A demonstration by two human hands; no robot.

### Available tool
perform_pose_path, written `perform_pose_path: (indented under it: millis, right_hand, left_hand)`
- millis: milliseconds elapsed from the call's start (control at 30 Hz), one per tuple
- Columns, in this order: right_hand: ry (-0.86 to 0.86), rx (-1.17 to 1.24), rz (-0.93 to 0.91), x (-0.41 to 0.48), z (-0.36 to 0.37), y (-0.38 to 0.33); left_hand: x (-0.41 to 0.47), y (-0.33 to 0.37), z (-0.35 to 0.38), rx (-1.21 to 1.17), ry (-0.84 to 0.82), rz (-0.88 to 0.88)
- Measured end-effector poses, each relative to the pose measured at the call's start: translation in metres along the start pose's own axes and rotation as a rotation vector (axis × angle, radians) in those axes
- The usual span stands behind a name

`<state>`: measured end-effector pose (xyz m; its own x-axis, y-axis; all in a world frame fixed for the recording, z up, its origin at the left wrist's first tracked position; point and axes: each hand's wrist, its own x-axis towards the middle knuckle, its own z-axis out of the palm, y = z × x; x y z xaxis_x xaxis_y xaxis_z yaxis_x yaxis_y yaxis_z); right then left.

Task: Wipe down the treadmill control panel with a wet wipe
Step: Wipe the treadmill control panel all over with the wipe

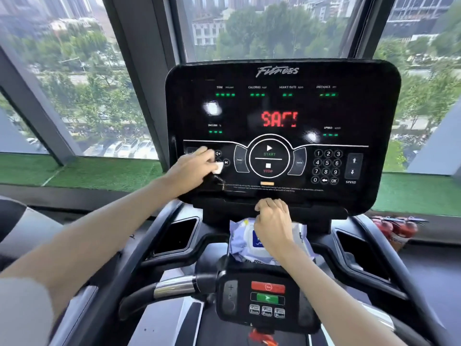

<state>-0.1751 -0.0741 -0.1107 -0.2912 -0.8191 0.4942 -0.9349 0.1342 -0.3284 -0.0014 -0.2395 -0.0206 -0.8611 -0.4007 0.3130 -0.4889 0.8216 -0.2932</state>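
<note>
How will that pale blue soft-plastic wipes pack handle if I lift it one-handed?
The pale blue soft-plastic wipes pack has crinkled film, so it will likely sag and deform rather than stay stiff. Its glossy wrapper may be slippery. It looks plump, so it is probably fairly heavy for its size and unlikely to roll.

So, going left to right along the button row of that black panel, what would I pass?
Left hand holding the white wipe → PROG button → round START/STOP control → MODE button → number keypad → SPEED arrows.
</note>
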Motion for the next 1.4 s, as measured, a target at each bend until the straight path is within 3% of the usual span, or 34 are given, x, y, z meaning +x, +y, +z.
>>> perform_pose_path:
  millis: [133, 267, 400, 500, 700, 967, 1167, 1400]
  right_hand:
    - [-0.021, 0.036, -0.07, -0.001, 0.018, -0.016]
    - [-0.033, 0.045, -0.101, -0.002, 0.027, -0.022]
    - [-0.033, 0.105, -0.08, -0.003, 0.028, -0.023]
    - [-0.033, 0.096, -0.052, -0.004, 0.026, -0.019]
    - [-0.123, -0.092, -0.07, -0.01, 0.024, -0.014]
    - [-0.046, -0.148, -0.128, -0.01, 0.02, -0.014]
    - [-0.001, -0.139, -0.061, -0.004, 0.026, -0.026]
    - [-0.059, -0.019, -0.133, -0.005, 0.031, -0.047]
  left_hand:
    - [0.021, 0.054, 0.015, -0.067, -0.004, 0.158]
    - [-0.013, 0.03, 0.023, 0.044, -0.031, 0.206]
    - [-0.058, -0.015, 0.016, -0.006, -0.143, 0.091]
    - [-0.045, -0.001, 0.004, -0.141, -0.062, -0.072]
    - [0.01, 0.082, 0.02, -0.272, -0.073, 0.085]
    - [0.0, 0.077, 0.031, -0.191, -0.014, 0.114]
    - [-0.023, 0.054, 0.024, -0.187, -0.087, 0.005]
    - [-0.051, 0.027, 0.022, -0.241, -0.16, -0.182]
